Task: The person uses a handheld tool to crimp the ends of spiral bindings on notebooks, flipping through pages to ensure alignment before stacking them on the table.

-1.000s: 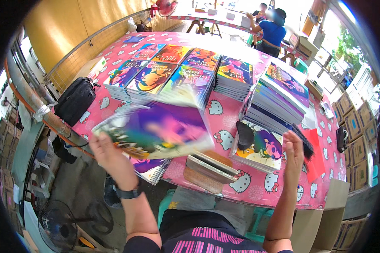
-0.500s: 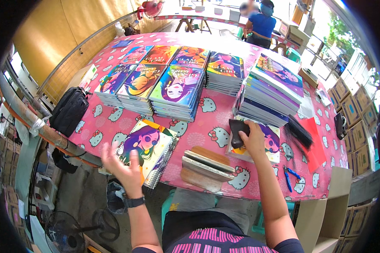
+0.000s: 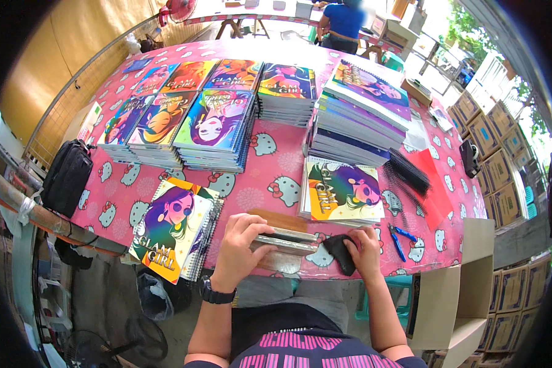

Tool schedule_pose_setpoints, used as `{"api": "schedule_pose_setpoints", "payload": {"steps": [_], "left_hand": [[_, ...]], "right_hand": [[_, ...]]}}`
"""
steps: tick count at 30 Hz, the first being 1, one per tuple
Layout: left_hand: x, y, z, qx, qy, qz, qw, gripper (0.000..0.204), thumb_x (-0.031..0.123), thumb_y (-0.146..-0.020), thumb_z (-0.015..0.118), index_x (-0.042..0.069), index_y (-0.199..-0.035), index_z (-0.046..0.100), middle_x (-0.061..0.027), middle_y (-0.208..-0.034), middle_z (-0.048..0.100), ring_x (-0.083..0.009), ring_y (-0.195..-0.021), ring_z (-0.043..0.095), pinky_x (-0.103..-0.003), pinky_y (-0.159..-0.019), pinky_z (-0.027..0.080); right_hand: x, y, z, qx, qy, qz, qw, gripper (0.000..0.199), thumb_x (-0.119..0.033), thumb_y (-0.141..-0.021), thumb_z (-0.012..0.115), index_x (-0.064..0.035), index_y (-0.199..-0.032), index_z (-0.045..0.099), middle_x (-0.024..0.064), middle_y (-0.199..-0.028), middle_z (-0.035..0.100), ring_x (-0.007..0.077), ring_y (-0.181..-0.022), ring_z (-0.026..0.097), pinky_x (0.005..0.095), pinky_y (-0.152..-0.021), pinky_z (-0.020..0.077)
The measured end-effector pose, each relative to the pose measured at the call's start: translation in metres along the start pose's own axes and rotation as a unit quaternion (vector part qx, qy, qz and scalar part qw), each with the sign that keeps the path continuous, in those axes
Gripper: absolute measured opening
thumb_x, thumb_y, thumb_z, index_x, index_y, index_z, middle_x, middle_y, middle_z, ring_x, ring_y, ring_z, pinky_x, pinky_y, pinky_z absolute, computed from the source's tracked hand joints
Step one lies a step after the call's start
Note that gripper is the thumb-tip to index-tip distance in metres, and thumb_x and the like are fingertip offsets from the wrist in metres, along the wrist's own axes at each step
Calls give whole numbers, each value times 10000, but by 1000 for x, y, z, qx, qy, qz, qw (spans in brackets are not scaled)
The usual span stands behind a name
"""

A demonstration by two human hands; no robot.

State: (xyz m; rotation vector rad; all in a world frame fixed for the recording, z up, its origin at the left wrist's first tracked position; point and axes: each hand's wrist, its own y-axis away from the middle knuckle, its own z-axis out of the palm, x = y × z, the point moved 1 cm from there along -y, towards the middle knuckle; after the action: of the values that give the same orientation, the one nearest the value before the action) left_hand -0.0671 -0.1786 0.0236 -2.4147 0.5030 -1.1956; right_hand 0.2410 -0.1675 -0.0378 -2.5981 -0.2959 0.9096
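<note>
My left hand [image 3: 240, 248], with a black watch on its wrist, grips the left end of a slotted block [image 3: 282, 241] of wood and pale metal-like strips at the table's near edge. Just right of the block, my right hand [image 3: 365, 251] is closed on a small dark, curved object [image 3: 340, 253] low over the table; its kind is unclear. Beyond it lies a short stack of spiral notebooks [image 3: 343, 189], its illustrated cover turned sideways. Left of my left hand, another small stack of spiral notebooks [image 3: 175, 227] overhangs the near edge.
Several notebook piles [image 3: 218, 126] stand farther back, with a taller stack [image 3: 362, 116] at right. Black spiral coils [image 3: 409, 173] lie by a red sheet [image 3: 432, 190] and blue pliers [image 3: 402, 241]. A black bag [image 3: 67, 178] sits at left, an open carton [image 3: 448, 300] at lower right.
My right hand has brought the dark object from the right notebook stack down toward the near edge. My left hand has moved right from the left notebooks onto the slotted block. The view has shifted right.
</note>
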Motion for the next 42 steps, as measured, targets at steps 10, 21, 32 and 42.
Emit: {"api": "schedule_pose_setpoints", "payload": {"steps": [10, 21, 32, 42], "left_hand": [[21, 9, -3, 127, -32, -11, 991, 356, 157, -734, 722, 68, -1060, 609, -149, -1272, 486, -338, -1225, 412, -447, -1032, 324], [36, -19, 9, 173, 261, -53, 948, 624, 30, -799, 650, 13, -1365, 387, -138, -1358, 440, -230, -1239, 424, -380, -1056, 312], [0, 12, -31, 110, 325, -139, 929, 248, -1, -819, 670, 10, -1051, 584, -36, -916, 633, -106, -843, 570, -257, -763, 461], [-34, 12, -21, 122, 301, -102, 940, 464, 59, -815, 635, 32, -1250, 475, -76, -1124, 551, -184, -1050, 537, -307, -878, 440]], "right_hand": [[115, -79, -25, -15, -61, 274, 960, 359, -326, -744, 733, 11, -803, 625, 62, -655, 580, 112, -613, 499, 324, -584, 413], [-77, -27, -63, 199, -357, 65, 910, 202, -20, -797, 707, -6, -973, 610, 48, -859, 651, 120, -775, 609, 261, -704, 496], [-76, -1, 2, -12, -410, 40, 911, 113, -12, -847, 660, 16, -957, 654, 85, -898, 670, 132, -772, 624, 251, -671, 498], [-58, -19, -5, -138, -184, -24, 973, 343, 27, -757, 628, -15, -1098, 619, 114, -1052, 662, 192, -1001, 601, 316, -856, 470]]}}
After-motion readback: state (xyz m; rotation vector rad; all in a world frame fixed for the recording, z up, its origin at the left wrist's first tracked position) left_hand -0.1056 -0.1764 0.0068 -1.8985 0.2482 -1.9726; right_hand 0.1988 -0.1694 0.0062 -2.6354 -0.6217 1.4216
